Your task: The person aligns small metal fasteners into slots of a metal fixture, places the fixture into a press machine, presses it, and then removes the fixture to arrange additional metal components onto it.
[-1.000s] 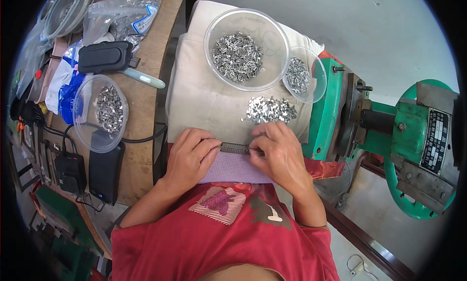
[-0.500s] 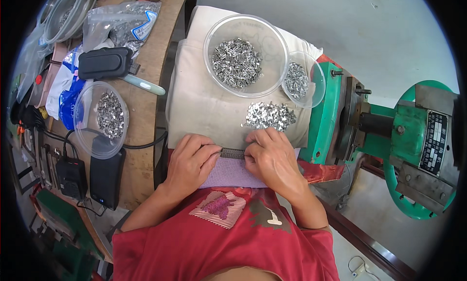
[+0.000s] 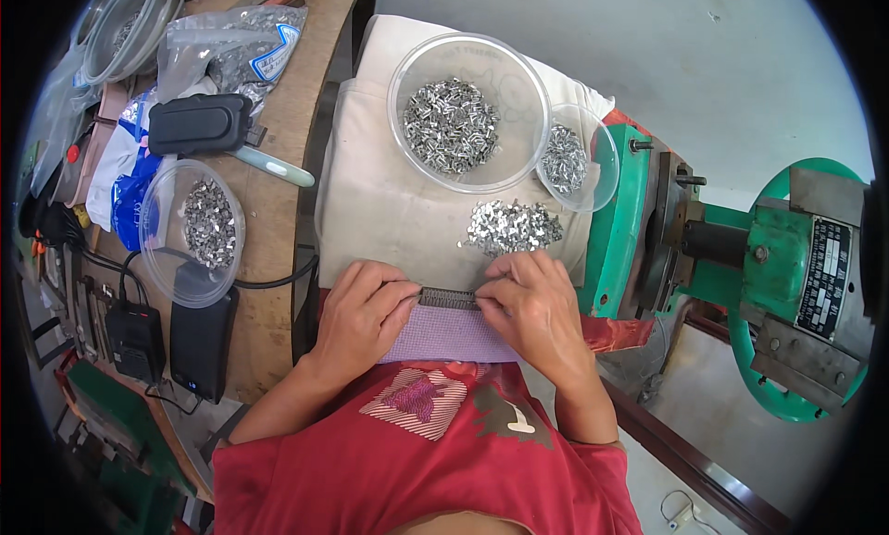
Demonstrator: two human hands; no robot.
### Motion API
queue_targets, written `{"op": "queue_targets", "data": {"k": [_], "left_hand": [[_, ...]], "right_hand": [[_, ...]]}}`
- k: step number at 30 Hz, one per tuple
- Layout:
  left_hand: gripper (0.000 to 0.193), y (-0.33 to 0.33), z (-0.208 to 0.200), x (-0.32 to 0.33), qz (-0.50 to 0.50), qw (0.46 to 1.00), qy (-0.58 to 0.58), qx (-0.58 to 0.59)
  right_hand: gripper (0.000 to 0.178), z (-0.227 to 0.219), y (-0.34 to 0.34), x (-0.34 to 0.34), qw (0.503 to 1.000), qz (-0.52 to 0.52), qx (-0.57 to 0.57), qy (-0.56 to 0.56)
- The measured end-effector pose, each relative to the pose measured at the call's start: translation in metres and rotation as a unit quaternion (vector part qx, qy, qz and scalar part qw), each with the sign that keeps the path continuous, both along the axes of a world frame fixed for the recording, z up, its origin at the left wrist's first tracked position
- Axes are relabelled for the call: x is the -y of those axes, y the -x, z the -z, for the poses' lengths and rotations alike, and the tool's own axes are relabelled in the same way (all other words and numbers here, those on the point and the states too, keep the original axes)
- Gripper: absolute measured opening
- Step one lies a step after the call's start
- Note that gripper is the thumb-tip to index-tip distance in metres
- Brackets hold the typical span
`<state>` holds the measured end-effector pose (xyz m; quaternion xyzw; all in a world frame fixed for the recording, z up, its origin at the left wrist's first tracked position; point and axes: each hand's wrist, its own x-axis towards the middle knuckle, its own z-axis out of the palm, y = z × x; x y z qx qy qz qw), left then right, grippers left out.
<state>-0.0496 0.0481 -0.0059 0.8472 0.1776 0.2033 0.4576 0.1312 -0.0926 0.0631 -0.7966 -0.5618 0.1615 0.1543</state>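
A dark, narrow strip with fine ridges like a comb (image 3: 448, 298) lies crosswise in front of me, at the far edge of a lilac woven cloth (image 3: 443, 334). My left hand (image 3: 369, 308) is closed, its thumb and fingertips pinching the strip's left end. At the other end the fingers of my right hand (image 3: 532, 304) are pressed together on the strip; whether a small piece is also between them is hidden. Just beyond my right hand lies a loose pile of small shiny metal pieces (image 3: 512, 228) on beige cloth (image 3: 380, 216).
Beyond the pile stand a large clear tub (image 3: 400, 132) and a smaller clear bowl (image 3: 607, 179), both holding metal pieces. A green machine with a handwheel (image 3: 741, 350) is at the right. On the left wooden bench (image 3: 273, 257) are another clear tub (image 3: 153, 248) and a black phone-like device (image 3: 199, 341).
My right hand has shifted slightly to the right along the strip, so more of the strip shows between my hands. My left hand stays nearly in place.
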Motion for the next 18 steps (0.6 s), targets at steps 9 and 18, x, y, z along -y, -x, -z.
{"op": "queue_targets", "data": {"k": [9, 18], "left_hand": [[0.021, -0.002, -0.001, 0.000, 0.002, 1.000, 0.001, -0.011], [0.023, -0.001, -0.001, -0.002, 0.002, 1.000, -0.002, -0.001]], "right_hand": [[0.012, 0.011, 0.012, -0.003, 0.998, -0.031, 0.053, 0.026], [0.012, 0.001, -0.008, -0.005, 0.997, 0.012, -0.073, 0.011]]}}
